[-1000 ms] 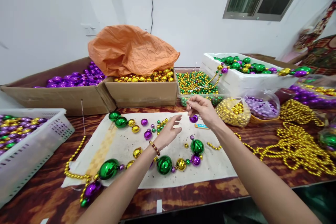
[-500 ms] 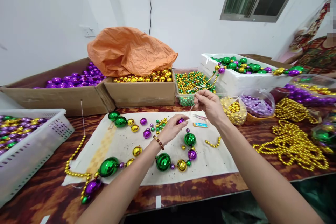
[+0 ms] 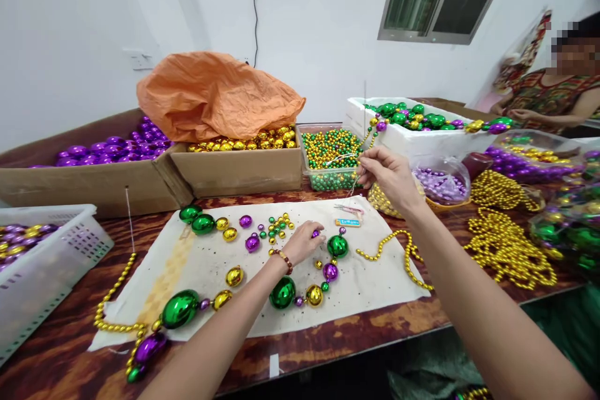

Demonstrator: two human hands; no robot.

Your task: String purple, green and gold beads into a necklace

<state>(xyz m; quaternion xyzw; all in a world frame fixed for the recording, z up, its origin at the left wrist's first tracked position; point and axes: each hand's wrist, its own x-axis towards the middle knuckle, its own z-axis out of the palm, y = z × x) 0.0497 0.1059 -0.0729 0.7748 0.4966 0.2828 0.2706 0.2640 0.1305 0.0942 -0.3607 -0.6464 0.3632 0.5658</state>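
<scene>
My right hand [image 3: 387, 176] is raised over the back right of the cloth, thumb and fingers pinching a long thin needle [image 3: 365, 109] that points up. A fine pale thread [image 3: 352, 185] hangs below those fingers. Lower and to the left, my left hand [image 3: 302, 242] is closed around a small shiny purple bead [image 3: 315, 234], which shows at its fingertips. Just right of it curves a strung row with a large green bead [image 3: 337, 245], a purple bead [image 3: 330, 271] and a gold bead [image 3: 314, 295]. My left forearm hides part of the strand.
Loose small beads [image 3: 280, 225] lie on the white cloth [image 3: 187, 275], near a blue-labelled packet [image 3: 347, 222]. Behind stand cardboard boxes [image 3: 239, 172], a clear bead tub [image 3: 332, 180] and a white foam box [image 3: 389, 145]. Gold bead strands [image 3: 510, 256] lie right. A co-worker [image 3: 553, 97] sits far right.
My hands have moved apart: the left has lowered toward the cloth with the purple bead, while the right stays raised. The needle now points upright. The view has turned slightly right.
</scene>
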